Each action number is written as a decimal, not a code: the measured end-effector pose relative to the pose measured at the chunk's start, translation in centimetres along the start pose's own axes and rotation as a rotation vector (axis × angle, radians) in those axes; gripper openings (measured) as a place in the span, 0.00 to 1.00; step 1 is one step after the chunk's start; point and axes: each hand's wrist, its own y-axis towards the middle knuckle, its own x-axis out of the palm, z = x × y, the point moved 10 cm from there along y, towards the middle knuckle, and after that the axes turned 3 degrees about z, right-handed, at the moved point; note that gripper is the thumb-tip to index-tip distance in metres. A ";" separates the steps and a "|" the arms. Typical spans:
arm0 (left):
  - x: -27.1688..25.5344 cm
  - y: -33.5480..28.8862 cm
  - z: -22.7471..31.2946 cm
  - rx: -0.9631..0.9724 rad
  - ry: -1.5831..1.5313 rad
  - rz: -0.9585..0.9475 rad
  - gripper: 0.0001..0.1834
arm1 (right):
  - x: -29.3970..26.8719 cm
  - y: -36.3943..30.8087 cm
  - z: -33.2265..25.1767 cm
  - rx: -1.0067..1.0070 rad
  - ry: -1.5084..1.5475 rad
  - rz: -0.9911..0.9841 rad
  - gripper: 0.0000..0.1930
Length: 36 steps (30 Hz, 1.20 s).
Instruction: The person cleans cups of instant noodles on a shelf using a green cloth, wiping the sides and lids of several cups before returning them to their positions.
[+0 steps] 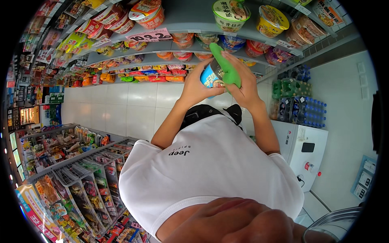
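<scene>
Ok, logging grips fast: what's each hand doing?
Left hand: closed around a blue cup.
Right hand: pressing a green cloth on the cup.

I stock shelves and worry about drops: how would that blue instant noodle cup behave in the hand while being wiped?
The blue noodle cup is probably light for its size, since the left hand holds it up alone. Its round, glossy wall looks slippery and apt to roll if laid down. The green cloth under the right hand drapes floppily.

Cup held between left hand and right hand, cloth on it; shelves far behind, snack racks near left, water dispenser right, bottle packs behind it
</scene>
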 end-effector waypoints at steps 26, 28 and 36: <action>4.1 -1.8 -2.5 -0.459 -0.907 -0.476 0.41 | -2.8 -1.3 0.8 -0.140 0.317 0.279 0.27; 4.7 -2.1 -2.5 -0.498 -0.999 -0.518 0.42 | -2.7 -1.2 1.0 -0.102 0.390 0.271 0.28; 7.2 -3.4 -0.8 -0.664 -1.342 -0.680 0.54 | -2.3 -2.0 2.5 0.068 0.638 0.333 0.31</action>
